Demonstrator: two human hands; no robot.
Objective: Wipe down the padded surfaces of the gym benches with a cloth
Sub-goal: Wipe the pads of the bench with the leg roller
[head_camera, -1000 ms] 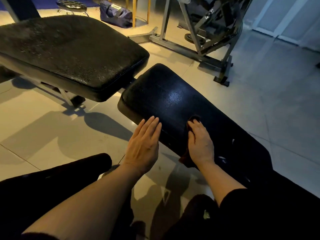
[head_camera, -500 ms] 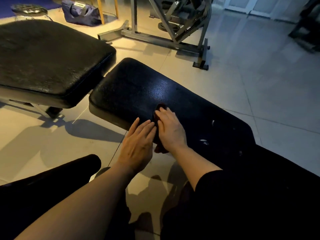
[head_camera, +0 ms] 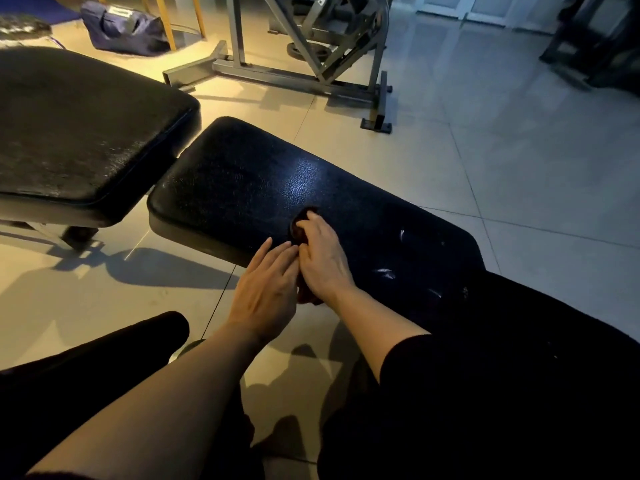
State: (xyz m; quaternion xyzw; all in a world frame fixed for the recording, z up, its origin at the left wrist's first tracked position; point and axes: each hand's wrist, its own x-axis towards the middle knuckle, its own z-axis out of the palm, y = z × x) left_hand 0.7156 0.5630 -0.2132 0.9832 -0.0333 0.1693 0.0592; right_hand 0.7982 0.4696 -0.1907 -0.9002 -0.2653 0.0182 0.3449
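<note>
Both hands have closed together at the pad's (head_camera: pixel 242 181) near edge — right hand (head_camera: pixel 323 261) seemingly gripping the cloth (head_camera: pixel 300 226), left hand (head_camera: pixel 266 289) flat, fingers straight — wiping continues

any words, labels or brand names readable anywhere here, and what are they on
No text can be read here.
Pale label patch on the dark blue bag: print too small and blurred to read.
Bench pad under the hands, the second pad and the metal machine frame: no lettering visible.
</note>
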